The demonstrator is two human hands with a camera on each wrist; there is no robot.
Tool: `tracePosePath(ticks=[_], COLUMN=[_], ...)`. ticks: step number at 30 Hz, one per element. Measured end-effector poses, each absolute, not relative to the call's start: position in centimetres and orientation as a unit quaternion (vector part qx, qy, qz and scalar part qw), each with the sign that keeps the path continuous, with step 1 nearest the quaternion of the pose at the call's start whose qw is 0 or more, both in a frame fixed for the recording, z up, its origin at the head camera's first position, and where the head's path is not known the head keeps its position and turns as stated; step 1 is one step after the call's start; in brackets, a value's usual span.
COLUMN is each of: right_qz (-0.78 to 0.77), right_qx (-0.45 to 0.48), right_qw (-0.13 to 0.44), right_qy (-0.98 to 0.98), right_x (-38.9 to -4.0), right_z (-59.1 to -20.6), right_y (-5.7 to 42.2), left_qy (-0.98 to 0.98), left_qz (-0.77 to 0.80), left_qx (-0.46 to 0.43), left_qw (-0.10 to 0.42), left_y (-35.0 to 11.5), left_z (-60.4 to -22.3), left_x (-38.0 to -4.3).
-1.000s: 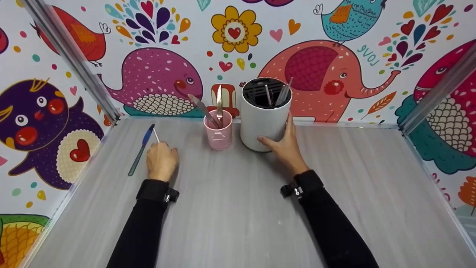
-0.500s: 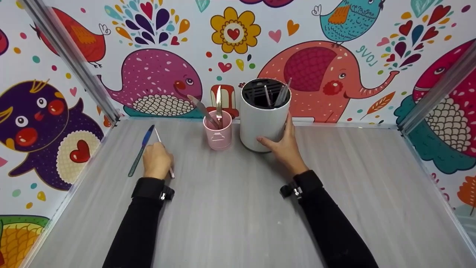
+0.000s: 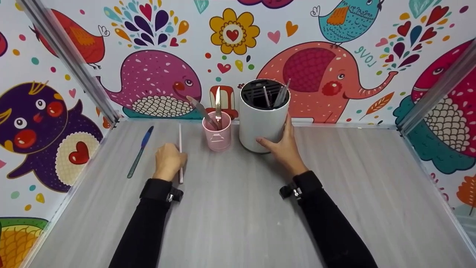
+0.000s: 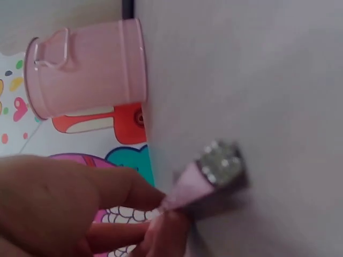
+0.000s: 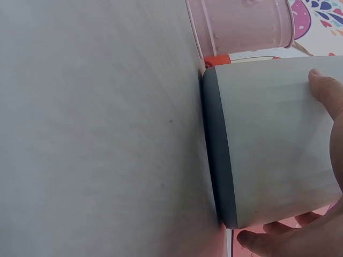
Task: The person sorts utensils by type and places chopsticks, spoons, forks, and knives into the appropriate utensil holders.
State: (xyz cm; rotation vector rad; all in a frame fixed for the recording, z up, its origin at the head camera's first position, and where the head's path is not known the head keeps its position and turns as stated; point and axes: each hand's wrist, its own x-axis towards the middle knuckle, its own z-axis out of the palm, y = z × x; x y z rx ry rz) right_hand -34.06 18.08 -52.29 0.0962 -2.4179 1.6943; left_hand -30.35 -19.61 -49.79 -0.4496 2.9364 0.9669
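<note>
My left hand (image 3: 169,160) pinches a slim pink stick (image 3: 180,138), pale at its far end. A glittery silver end (image 4: 221,162) shows on it in the left wrist view, close over the table. Left of that hand lies a knife (image 3: 140,150) with a blue blade and a dark green handle. My right hand (image 3: 285,150) grips the lower right side of a white cylindrical knife holder (image 3: 262,128), thumb on its front and the other fingers behind. The holder has a black slotted inside, with several thin, clear-looking pieces standing in it.
Between the hands, near the back wall, a small pink bucket (image 3: 218,142) stands upright with knives (image 3: 218,102) in it. A patterned wall (image 3: 160,74) bounds the back of the grey table (image 3: 230,216), with metal posts (image 3: 72,56) at the corners.
The left hand first shifts slightly left, then moves right with the stick. The stick turns from slanted to nearly straight away from me, apart from the knife. The right hand and holder stay put.
</note>
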Motion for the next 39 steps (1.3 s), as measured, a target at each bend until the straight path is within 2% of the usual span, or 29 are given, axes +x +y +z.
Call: tracePosePath(ticks=[7, 13, 19, 27, 31, 39], right_qz=[0.568, 0.561, 0.563, 0.569, 0.572, 0.571], right_qx=[0.035, 0.035, 0.032, 0.032, 0.031, 0.029], right_qw=[0.099, 0.098, 0.096, 0.092, 0.092, 0.095], right_qy=[-0.817, -0.821, -0.82, -0.816, -0.814, -0.815], right_x=[-34.1, -34.0, -34.0, -34.1, -34.1, -34.1], right_z=[-52.2, -52.3, -52.3, -52.5, -52.5, -52.5], right_y=[18.1, 18.2, 18.2, 18.0, 18.0, 18.0], left_qy=[0.924, 0.928, 0.923, 0.905, 0.902, 0.881], left_qz=[0.366, 0.37, 0.379, 0.417, 0.42, 0.446], left_qx=[-0.107, -0.043, -0.061, -0.056, -0.04, 0.052], left_qw=[0.002, 0.028, 0.016, -0.068, -0.095, -0.149], left_y=[-17.4, -16.0, -15.5, -15.2, -14.5, -12.1], left_z=[-48.3, -47.0, -46.4, -45.5, -44.4, -42.2], left_x=[-30.0, -29.3, -28.8, -27.6, -26.7, -26.0])
